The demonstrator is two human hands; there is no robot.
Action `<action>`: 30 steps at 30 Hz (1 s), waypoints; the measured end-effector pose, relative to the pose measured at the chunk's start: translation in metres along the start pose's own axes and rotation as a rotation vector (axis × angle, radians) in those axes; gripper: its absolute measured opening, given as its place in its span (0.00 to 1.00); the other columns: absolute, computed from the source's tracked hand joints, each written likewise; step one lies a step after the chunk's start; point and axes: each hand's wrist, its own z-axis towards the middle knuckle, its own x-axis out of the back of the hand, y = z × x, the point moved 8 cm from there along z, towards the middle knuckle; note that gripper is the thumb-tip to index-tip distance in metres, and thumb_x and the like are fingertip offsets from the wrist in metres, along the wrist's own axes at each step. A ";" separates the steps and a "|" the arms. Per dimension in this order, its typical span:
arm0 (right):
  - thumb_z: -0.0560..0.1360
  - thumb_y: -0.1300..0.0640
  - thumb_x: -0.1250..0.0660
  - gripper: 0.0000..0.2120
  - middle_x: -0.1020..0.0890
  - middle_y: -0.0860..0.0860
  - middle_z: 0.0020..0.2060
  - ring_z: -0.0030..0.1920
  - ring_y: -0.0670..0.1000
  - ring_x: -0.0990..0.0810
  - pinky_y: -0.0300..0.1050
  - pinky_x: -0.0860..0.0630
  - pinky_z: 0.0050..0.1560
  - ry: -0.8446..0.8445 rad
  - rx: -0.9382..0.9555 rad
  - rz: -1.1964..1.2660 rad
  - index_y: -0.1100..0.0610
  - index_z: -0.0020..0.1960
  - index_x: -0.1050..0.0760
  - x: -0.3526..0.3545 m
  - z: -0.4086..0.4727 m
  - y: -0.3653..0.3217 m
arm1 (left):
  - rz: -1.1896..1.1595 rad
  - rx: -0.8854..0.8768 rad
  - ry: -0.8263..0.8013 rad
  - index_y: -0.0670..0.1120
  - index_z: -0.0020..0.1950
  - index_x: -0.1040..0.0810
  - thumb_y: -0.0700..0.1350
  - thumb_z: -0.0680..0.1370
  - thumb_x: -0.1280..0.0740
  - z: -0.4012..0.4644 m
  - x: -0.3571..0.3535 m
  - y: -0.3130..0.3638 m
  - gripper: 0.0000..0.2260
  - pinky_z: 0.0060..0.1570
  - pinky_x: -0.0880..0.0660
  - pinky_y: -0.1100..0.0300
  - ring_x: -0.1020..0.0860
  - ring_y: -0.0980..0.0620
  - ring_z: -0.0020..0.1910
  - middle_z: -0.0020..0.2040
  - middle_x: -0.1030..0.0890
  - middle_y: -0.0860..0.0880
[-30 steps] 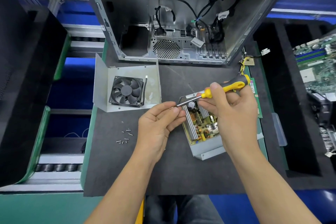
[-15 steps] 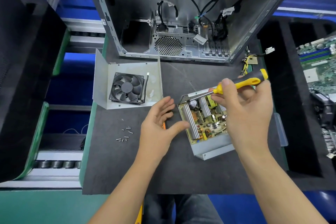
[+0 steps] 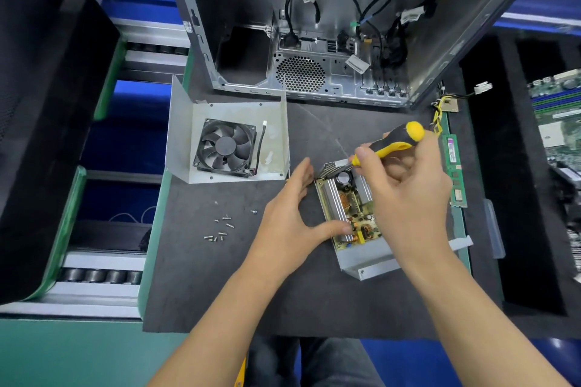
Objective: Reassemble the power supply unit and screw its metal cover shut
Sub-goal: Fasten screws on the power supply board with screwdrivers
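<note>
While the right hand (image 3: 405,198) works over the open unit, the following stand on the mat.

Item: power supply unit (image 3: 352,220), open tray with circuit board exposed, lying directly under the right hand and just right of the left hand (image 3: 289,214). Heatsinks and a capacitor show; the near wall is bare metal.

Item: screwdriver (image 3: 390,143), yellow and black handle, gripped in the curled fingers of the right hand, shaft angled down toward the far left corner of the board. The tip is hidden, so whether it sits in a screw head cannot be told.

Item: left hand, fingers straight and spread, holding nothing; thumb touching the near left edge of the tray, fingers reaching along its left side, apparently to steady it.

Item: metal cover (image 3: 226,141) with fan (image 3: 224,149) mounted, lying open side up, beyond and to the left of the left hand, apart from the unit.

Item: loose screws (image 3: 220,229), scattered group left of the left hand, one stray nearer to it.

Hazards, as judged:
- A slipped tip could gouge the board or strike the capacitor, since the shaft passes close over components.
- The tray could pivot under driving force; the left hand only rests against it.
- A sweep of the left forearm could scatter the screws.
- The fan lead could be pinched when the cover is later fitted.
</note>
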 end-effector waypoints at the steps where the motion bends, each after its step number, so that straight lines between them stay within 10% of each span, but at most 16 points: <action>1: 0.75 0.56 0.26 0.14 0.16 0.45 0.39 0.42 0.45 0.15 0.31 0.23 0.41 -0.013 0.024 -0.025 0.47 0.47 0.32 -0.003 -0.001 -0.002 | 0.013 0.008 -0.007 0.57 0.80 0.44 0.58 0.60 0.18 0.001 0.000 0.001 0.54 0.72 0.37 0.66 0.34 0.68 0.72 0.76 0.32 0.55; 12: 0.74 0.51 0.26 0.13 0.16 0.41 0.43 0.43 0.42 0.16 0.50 0.19 0.47 -0.083 0.164 -0.257 0.52 0.50 0.30 -0.011 -0.003 -0.012 | 0.110 0.031 -0.025 0.58 0.80 0.48 0.68 0.56 0.24 0.001 0.002 0.007 0.58 0.74 0.34 0.53 0.34 0.63 0.73 0.74 0.30 0.57; 30: 0.75 0.60 0.29 0.13 0.17 0.35 0.49 0.49 0.41 0.16 0.50 0.20 0.51 -0.225 0.145 -0.280 0.46 0.51 0.30 -0.024 -0.009 -0.018 | 0.139 0.061 -0.039 0.57 0.81 0.49 0.59 0.60 0.19 0.001 0.001 0.006 0.56 0.74 0.35 0.52 0.34 0.59 0.74 0.75 0.31 0.56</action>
